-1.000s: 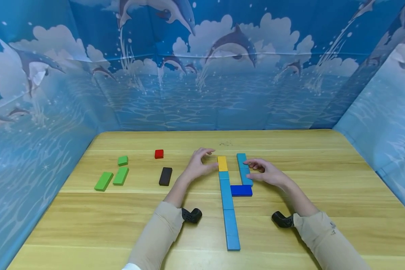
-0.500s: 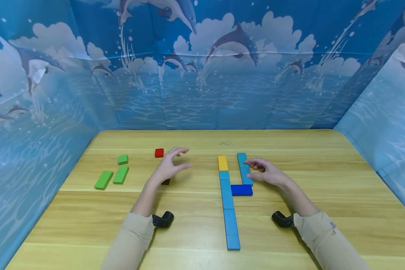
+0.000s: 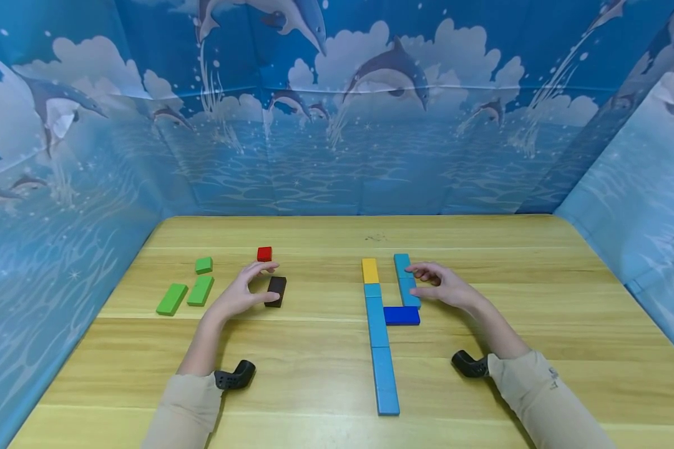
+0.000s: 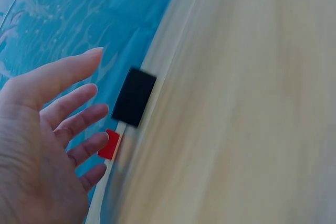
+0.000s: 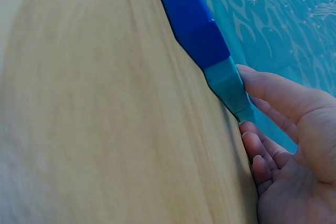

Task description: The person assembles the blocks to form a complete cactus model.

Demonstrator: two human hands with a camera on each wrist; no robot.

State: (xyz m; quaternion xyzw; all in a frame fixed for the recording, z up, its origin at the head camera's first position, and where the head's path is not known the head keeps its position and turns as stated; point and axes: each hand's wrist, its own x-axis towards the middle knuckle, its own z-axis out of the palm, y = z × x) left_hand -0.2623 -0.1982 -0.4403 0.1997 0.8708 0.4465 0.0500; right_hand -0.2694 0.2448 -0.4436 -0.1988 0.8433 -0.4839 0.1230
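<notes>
My left hand (image 3: pixel 238 294) holds nothing; its fingers are spread at the near left of a black block (image 3: pixel 276 292), the thumb overlapping it in the head view. The left wrist view shows the black block (image 4: pixel 134 97) past the fingertips, with a red block (image 4: pixel 108 144) beside the lower fingers. My right hand (image 3: pixel 446 287) rests its fingertips along the right side of two teal blocks (image 3: pixel 404 265) laid end to end. A dark blue block (image 3: pixel 402 316) joins their near end to a long row of lighter blue blocks (image 3: pixel 377 321), topped by a yellow block (image 3: pixel 370 271).
Several green blocks (image 3: pixel 171 300) lie at the left of the wooden table (image 3: pixel 314 380). A dolphin-printed curtain (image 3: pixel 337 156) stands behind and along both sides. Each wrist carries a black device (image 3: pixel 236 375).
My left hand has moved left, from beside the yellow block to the black block, uncovering it again along the way. The right hand and the blocks have stayed in place.
</notes>
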